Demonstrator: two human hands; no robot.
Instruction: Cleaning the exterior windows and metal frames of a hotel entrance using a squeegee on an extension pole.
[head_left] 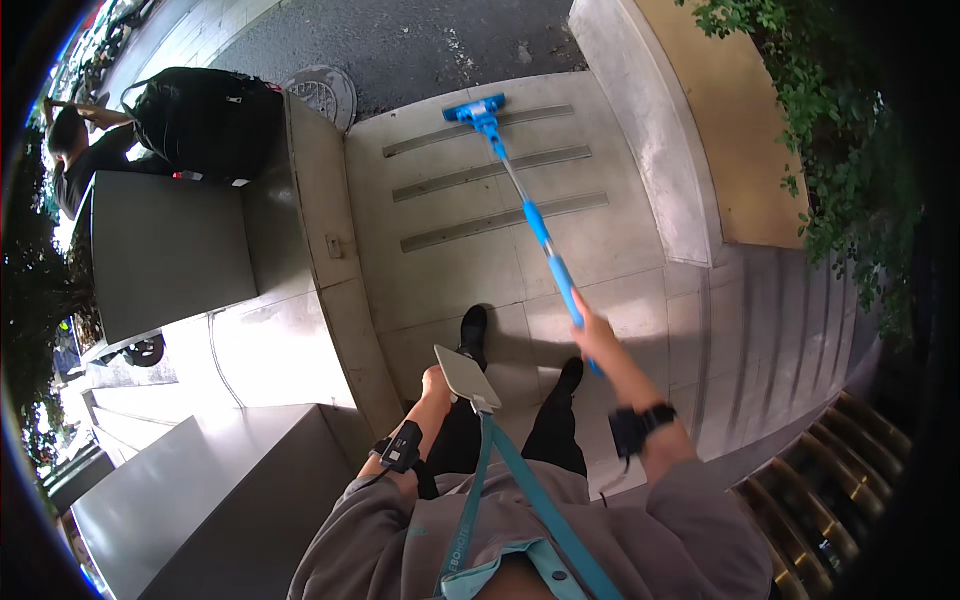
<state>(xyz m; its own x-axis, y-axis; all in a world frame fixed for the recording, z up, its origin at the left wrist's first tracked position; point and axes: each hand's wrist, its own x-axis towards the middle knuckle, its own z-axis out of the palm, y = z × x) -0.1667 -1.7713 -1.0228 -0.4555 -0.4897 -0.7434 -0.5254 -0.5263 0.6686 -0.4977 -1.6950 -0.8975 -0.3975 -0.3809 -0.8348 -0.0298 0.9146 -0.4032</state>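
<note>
My right hand (597,335) is wrapped round the lower blue grip of a long-handled squeegee (537,222). Its silver and blue pole slants away from me, and the wide blue head (478,110) rests on the pale tiled floor by the farthest of three grey strips (480,130). My left hand (433,384) is low by my left leg, beside a pale flat card holder (466,378) that hangs from a teal lanyard (540,500). The card holder covers part of that hand, so its fingers are hidden.
A low pale wall (660,120) with green bushes (800,110) runs on the right. At left stand a ledge (320,200), grey metal boxes (170,250) and a black bag (205,120). Another person (90,150) is beyond them. Curved slats (830,480) are at lower right.
</note>
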